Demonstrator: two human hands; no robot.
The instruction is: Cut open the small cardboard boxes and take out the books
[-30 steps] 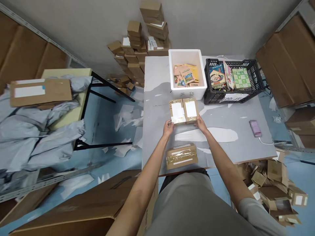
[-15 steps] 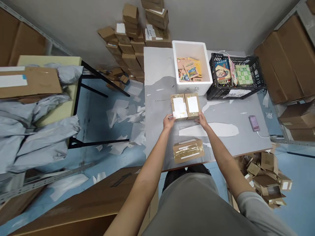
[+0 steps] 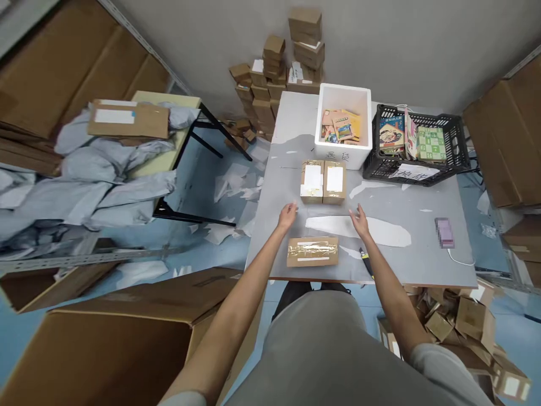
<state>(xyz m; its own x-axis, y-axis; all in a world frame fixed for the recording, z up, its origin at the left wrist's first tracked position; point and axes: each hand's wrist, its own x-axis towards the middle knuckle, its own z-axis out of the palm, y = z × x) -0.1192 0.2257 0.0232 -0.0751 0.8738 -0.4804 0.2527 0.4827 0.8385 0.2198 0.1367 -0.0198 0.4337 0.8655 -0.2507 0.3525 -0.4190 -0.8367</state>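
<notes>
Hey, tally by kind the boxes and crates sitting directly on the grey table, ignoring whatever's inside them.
Brown rectangular cardboard boxes: 3
White open-topped foam box: 1
Black slatted plastic crate: 1
Total: 5

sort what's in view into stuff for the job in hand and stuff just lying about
Likely the job (near the left hand and right hand):
left labelled box
right labelled box
taped box

Probably just lying about:
purple device
paper scraps
grey parcels
</notes>
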